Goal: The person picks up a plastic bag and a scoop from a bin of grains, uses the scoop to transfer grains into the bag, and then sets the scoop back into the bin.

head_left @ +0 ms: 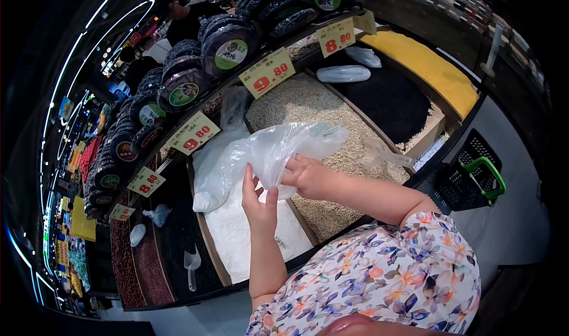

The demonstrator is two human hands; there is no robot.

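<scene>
Bag [261,152] of thin clear film held up over the rice bin [237,241], near centre. Left hand [261,202] open, fingers spread against its lower edge; right hand [309,179] closed, pinching the film. Judged very light, limp, slippery, easily torn. Best gripped at the mouth rim, both sides

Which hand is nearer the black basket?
Right. The right hand grips the bag on the basket side; the left hand touches it farther off.
</scene>
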